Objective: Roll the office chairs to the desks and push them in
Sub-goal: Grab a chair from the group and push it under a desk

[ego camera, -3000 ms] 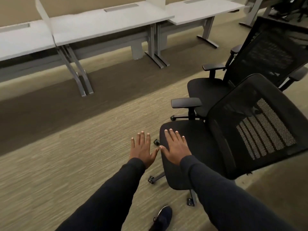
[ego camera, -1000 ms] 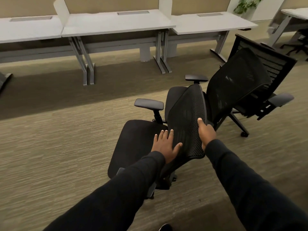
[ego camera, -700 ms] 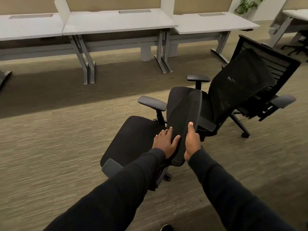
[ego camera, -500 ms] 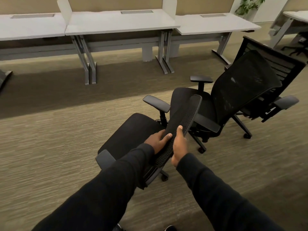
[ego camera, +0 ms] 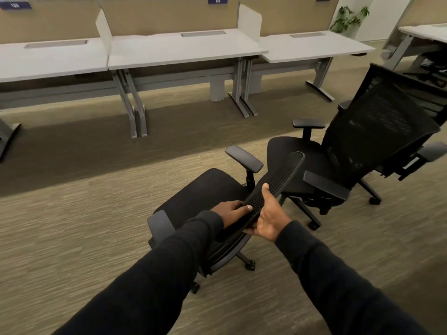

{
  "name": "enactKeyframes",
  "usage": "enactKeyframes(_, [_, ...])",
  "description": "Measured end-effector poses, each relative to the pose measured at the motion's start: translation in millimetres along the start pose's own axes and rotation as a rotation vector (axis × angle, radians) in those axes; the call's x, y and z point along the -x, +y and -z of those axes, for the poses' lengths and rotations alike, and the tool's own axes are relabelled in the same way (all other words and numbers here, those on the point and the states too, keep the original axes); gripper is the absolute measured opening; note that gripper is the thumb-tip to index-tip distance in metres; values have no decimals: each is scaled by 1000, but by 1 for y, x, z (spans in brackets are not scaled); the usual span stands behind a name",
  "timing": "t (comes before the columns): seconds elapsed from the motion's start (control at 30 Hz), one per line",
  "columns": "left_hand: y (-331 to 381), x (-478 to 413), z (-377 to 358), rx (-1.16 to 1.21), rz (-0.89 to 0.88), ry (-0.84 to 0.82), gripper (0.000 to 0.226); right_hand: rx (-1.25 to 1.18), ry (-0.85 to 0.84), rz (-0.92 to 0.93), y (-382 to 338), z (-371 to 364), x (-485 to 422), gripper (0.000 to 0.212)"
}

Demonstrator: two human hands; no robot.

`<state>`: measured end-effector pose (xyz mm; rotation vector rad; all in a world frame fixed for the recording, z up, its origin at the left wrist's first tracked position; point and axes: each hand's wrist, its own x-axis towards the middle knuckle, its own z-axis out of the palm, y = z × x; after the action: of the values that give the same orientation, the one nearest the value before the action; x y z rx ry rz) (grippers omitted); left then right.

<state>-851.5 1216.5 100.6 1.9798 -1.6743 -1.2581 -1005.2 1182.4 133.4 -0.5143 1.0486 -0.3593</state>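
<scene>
Your left hand (ego camera: pixel 231 210) and right hand (ego camera: pixel 268 215) clamped the near chair's mesh backrest (ego camera: pixel 273 187) from either side, fingers closed on its edge; three seconds earlier both palms were spread flat above the seat. You had since turned the near chair (ego camera: pixel 203 194) so its seat faced the desks (ego camera: pixel 183 48), still well short of them. Behind it stood the second chair (ego camera: pixel 372 136) on the carpet (ego camera: pixel 72 226).
</scene>
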Motion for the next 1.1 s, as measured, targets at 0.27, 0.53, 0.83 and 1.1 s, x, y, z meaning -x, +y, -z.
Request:
enactKeyframes(0.27, [-45,33,45,-107,-75,-115,111,20,123,103,-44,-24,-24,78])
enactKeyframes(0.53, [-107,12,121,38,-35,-170,94,107,155,104,-61,-106,-78,70])
enactKeyframes(0.83, [-156,-42,217,116,14,-172,94,331,360,157,-102,-181,-181,64])
enactKeyframes(1.1, [-198,-92,301,111,58,-108,99,1157,829,502,-159,-235,-275,102])
